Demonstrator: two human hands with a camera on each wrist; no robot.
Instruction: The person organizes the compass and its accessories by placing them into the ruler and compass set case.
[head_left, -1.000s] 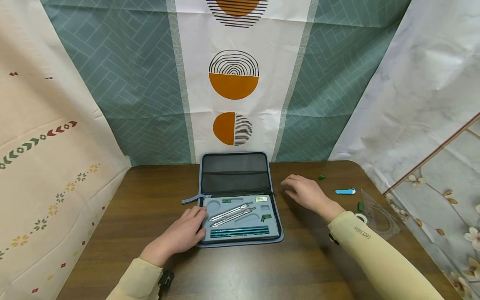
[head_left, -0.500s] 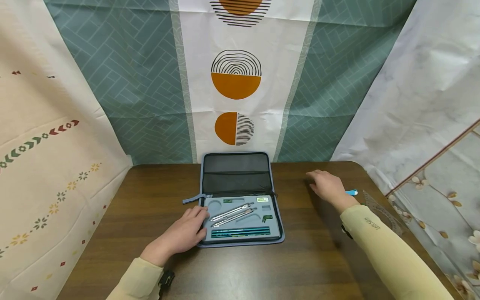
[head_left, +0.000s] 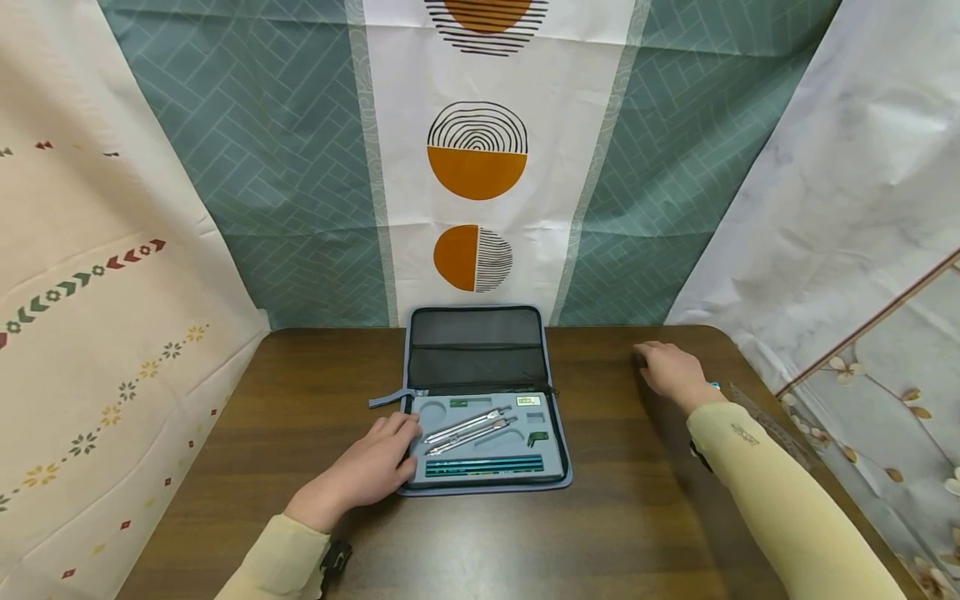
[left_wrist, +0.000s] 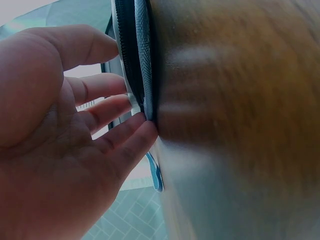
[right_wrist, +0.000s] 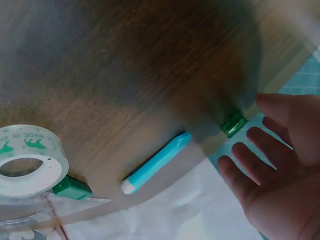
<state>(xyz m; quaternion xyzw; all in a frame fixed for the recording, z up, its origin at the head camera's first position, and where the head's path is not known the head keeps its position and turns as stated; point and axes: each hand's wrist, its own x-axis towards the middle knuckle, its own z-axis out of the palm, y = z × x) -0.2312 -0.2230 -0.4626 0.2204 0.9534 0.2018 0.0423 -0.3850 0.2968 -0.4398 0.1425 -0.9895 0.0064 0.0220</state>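
Observation:
My left hand (head_left: 367,467) rests its fingers on the left edge of an open blue zip case (head_left: 476,367). In the left wrist view its fingertips touch the zipped rim (left_wrist: 144,60). The case's grey tray holds metal compasses (head_left: 471,436), dark green pencils (head_left: 483,466), an eraser (head_left: 528,401) and a small green piece (head_left: 537,437). Above the table's far right, my right hand (head_left: 675,371) holds nothing, its fingers slightly bent. In the right wrist view, a small shiny green item (right_wrist: 233,124) lies just beyond its fingertips; its kind is unclear.
Near the right hand lie a blue utility knife (right_wrist: 157,162), a tape roll (right_wrist: 56,172) and a green block (right_wrist: 72,188). A clear set square (head_left: 776,429) is partly hidden by the right sleeve. Curtains hang behind the brown table (head_left: 480,542).
My right hand has moved right, from beside the case toward the small items, and now covers the green item in the head view. My left hand stays on the case edge.

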